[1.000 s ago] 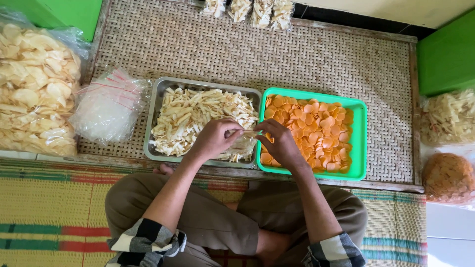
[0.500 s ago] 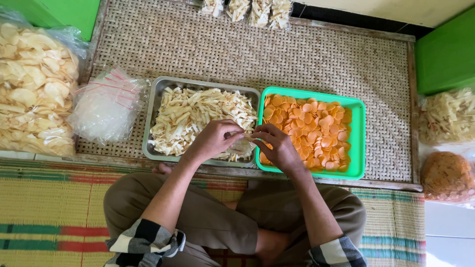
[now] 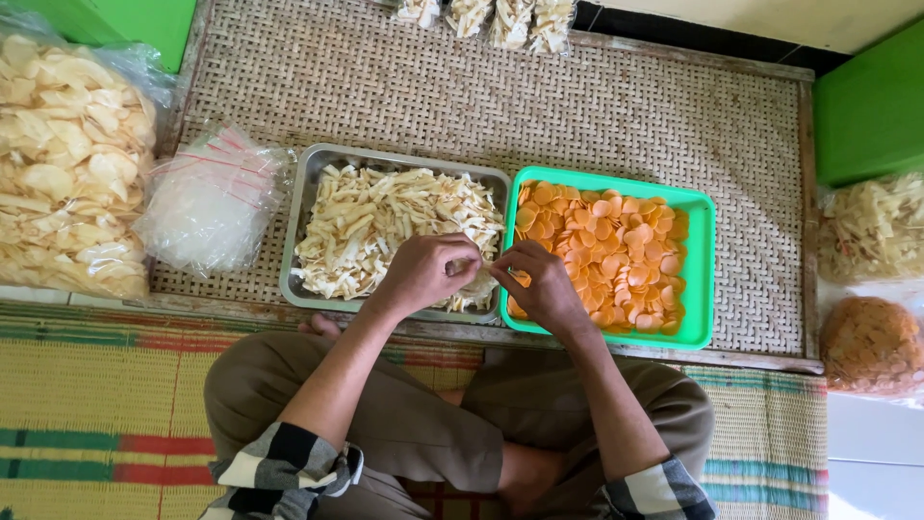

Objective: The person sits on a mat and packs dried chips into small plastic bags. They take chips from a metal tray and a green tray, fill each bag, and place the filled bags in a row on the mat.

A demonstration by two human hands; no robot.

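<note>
Hands, two, bare, meeting at the centre of the view over the seam between two trays; left hand [image 3: 423,273] curled, knuckles up, fingers pressed together over the near right corner of the metal tray [image 3: 306,193], whether it pinches a chip cannot be told; right hand [image 3: 541,286] bent at the wrist, fingertips drawn together toward the left hand, resting over the near left corner of the green tray [image 3: 707,279]; forearms rising from six o'clock, plaid cuffs at the elbows. Pale chip strips [image 3: 385,226] fill the metal tray; orange round chips [image 3: 616,250] fill the green tray, touching it on the right. Stack of clear plastic bags [image 3: 207,207] at nine o'clock; large bag of pale crackers [image 3: 63,164] beyond it at the left edge; woven mat [image 3: 539,106] under all; filled packets [image 3: 486,14] at twelve o'clock. Against the earlier view: hands remain at the same spot, fingers slightly closer together; trays and bags unmoved.
</note>
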